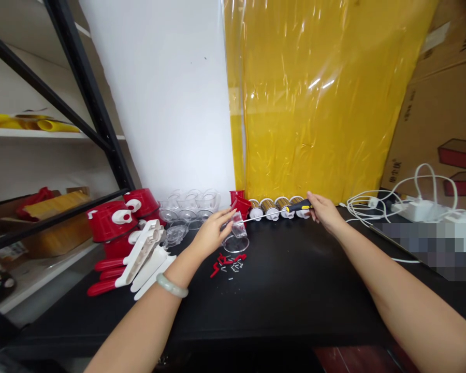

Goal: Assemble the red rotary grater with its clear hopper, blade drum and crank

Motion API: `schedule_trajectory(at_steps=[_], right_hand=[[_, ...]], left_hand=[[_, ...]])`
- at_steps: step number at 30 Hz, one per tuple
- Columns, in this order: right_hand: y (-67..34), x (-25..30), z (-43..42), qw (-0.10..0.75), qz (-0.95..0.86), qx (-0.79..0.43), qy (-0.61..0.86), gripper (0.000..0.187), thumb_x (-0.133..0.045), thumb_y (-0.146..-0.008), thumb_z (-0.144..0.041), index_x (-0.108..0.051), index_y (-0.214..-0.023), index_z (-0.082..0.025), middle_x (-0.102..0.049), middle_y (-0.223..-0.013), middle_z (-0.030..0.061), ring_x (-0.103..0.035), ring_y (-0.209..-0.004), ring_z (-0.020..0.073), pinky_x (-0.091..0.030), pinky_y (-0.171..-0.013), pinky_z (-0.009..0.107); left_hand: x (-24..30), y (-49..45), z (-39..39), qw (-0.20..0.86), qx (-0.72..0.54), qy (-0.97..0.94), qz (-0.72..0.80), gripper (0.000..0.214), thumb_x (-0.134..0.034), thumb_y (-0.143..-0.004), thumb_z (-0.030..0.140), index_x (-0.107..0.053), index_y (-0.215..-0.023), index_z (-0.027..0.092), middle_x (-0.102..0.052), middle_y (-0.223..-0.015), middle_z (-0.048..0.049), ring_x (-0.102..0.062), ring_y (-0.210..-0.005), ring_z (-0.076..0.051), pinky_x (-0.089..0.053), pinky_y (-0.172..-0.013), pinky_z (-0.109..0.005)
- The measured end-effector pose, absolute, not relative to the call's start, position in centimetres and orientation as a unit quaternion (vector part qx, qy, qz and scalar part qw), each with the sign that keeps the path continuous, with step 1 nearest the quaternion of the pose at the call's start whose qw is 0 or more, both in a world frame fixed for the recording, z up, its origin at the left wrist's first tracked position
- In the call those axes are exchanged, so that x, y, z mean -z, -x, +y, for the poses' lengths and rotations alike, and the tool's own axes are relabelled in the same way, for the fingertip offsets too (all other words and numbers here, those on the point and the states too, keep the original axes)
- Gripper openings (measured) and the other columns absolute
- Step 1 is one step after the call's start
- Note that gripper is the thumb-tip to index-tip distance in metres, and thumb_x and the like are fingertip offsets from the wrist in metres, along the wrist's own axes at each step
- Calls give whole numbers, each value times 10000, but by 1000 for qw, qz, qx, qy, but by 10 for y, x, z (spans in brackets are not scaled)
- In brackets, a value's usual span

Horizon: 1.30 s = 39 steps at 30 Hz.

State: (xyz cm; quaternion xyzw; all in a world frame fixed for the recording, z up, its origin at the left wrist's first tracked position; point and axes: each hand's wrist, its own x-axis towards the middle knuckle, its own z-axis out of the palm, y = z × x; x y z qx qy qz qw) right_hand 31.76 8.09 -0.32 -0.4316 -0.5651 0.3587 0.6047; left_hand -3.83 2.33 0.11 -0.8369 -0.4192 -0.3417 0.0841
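Note:
My right hand is closed around the dark-and-yellow handle of a screwdriver. Its long thin shaft points left, and the tip reaches a clear plastic piece. The fingers of my left hand grip that piece from the left; a bangle sits on the wrist. Below it lies a clear round rim, and whether the two are joined I cannot tell. Small red plastic parts and several screws are scattered on the black table just in front.
Behind my hands stand perforated drums with white ends, red cups and clear plastic parts. Red housings and white handles with red grips are piled at left. White cables and adapters lie at right.

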Motion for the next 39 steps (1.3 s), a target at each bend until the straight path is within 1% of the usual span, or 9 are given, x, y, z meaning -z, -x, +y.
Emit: schedule_trajectory(at_steps=[6, 11, 14, 17, 23, 28, 31, 34, 39], right_hand=[[-315, 3, 84, 654, -529, -416, 346, 336, -581, -766, -569, -553, -874, -252, -658, -737, -9, -656, -622, 168, -556, -587, 323], [-318, 6, 84, 618, -578, -349, 401, 396, -527, -806, -629, -523, -771, -235, -448, -403, -70, -453, -331, 122, -469, -446, 277], [-316, 5, 85, 635, -550, -399, 369, 391, -480, -815, -624, -522, -820, -236, -586, -551, -22, -579, -460, 154, -508, -498, 300], [-314, 4, 84, 660, -535, -398, 347, 317, -586, -769, -540, -516, -883, -252, -659, -735, -16, -651, -618, 159, -540, -566, 298], [-318, 5, 84, 609, -569, -330, 443, 404, -496, -833, -611, -515, -723, -223, -485, -425, -41, -434, -319, 114, -370, -333, 241], [-317, 3, 85, 661, -502, -432, 353, 224, -612, -772, -441, -497, -857, -269, -658, -736, -44, -642, -578, 149, -553, -551, 309], [-319, 4, 84, 632, -555, -384, 381, 290, -637, -763, -497, -487, -827, -257, -621, -614, -50, -558, -427, 126, -474, -429, 259], [-321, 4, 84, 603, -581, -344, 426, 383, -522, -810, -618, -487, -760, -240, -500, -446, -53, -412, -300, 108, -345, -319, 241], [-318, 1, 84, 655, -516, -434, 341, 295, -633, -729, -474, -464, -861, -272, -635, -721, -37, -646, -593, 164, -553, -554, 329]], left_hand=[[0, 39, 24, 88, 345, 837, -416, 413, -434, -953, 344, -549, -1330, 221, -571, -1350, -94, -541, -1236, -232, -422, -1071, -436], [0, 39, 24, 87, 345, 837, -416, 408, -441, -951, 340, -554, -1327, 227, -574, -1345, -91, -543, -1234, -230, -423, -1072, -422], [0, 39, 23, 85, 343, 837, -418, 411, -438, -953, 342, -552, -1328, 221, -567, -1353, -93, -536, -1241, -231, -420, -1073, -420], [-1, 39, 23, 86, 342, 836, -421, 413, -436, -953, 340, -553, -1328, 213, -570, -1349, -99, -535, -1243, -235, -417, -1076, -424], [1, 38, 24, 86, 343, 837, -419, 413, -432, -956, 345, -544, -1334, 220, -568, -1353, -91, -532, -1246, -228, -412, -1080, -423], [1, 38, 24, 88, 346, 837, -415, 409, -434, -954, 342, -545, -1331, 230, -572, -1348, -87, -535, -1243, -231, -419, -1074, -436], [0, 38, 23, 87, 347, 836, -415, 408, -434, -953, 341, -546, -1330, 233, -573, -1347, -86, -537, -1240, -232, -418, -1074, -439], [0, 38, 23, 87, 345, 837, -416, 409, -434, -953, 343, -547, -1329, 227, -572, -1347, -89, -535, -1242, -230, -413, -1078, -436], [1, 38, 23, 90, 340, 838, -418, 418, -426, -957, 341, -533, -1343, 220, -566, -1353, -91, -529, -1247, -225, -410, -1079, -428]])
